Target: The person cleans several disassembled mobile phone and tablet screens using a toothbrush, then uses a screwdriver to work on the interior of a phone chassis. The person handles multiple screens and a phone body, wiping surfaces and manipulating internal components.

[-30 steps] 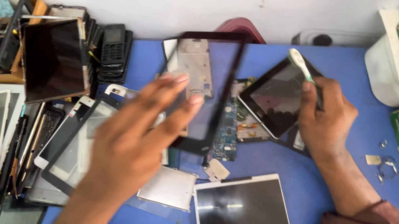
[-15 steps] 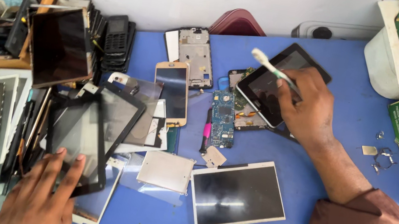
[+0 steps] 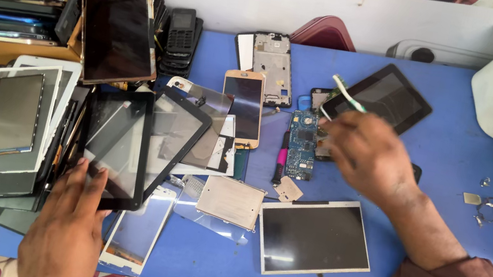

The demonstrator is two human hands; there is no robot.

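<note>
We are pressing our left hand (image 3: 64, 231), fingers together, flat on the black tablet digitizer frame (image 3: 116, 149) at nine o'clock. Our right hand (image 3: 368, 155) is pinching a toothbrush (image 3: 345, 94) at one o'clock. We are judging the frame thin, light and fragile, best taken by its edges.

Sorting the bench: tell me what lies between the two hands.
In the head view, between the left hand and the right hand lie a metal plate, a gold phone and a blue circuit board.

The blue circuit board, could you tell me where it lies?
In the head view, the blue circuit board lies mid-table, just left of the right hand, beside the gold-framed phone.
</note>
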